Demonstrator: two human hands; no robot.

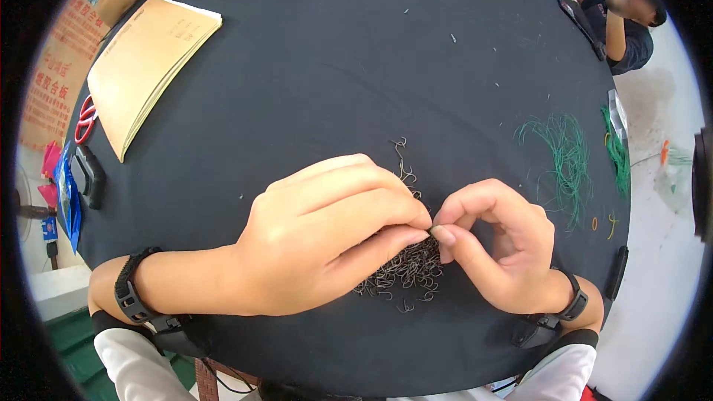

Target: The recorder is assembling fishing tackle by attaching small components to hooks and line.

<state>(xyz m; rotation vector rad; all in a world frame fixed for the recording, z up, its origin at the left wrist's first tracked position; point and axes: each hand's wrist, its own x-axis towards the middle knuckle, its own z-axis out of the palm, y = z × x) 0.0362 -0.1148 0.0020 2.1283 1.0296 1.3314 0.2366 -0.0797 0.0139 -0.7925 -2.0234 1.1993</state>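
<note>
A heap of small dark metal hooks (pixel 405 267) lies on the black table (pixel 334 67), near its front edge. My left hand (pixel 327 238) hovers over the heap, thumb and forefinger pinched on a small hook. My right hand (pixel 497 241) meets it fingertip to fingertip and pinches the same tiny piece at the spot where the two hands touch. A few loose hooks (pixel 401 160) trail away behind the heap. Much of the heap is hidden under my left hand.
A stack of tan paper sheets (pixel 145 63) lies at the far left, red scissors (pixel 85 119) beside it. Green wire strands (pixel 564 160) lie to the right, with more by the table edge. Another person (pixel 627 22) sits at the far right.
</note>
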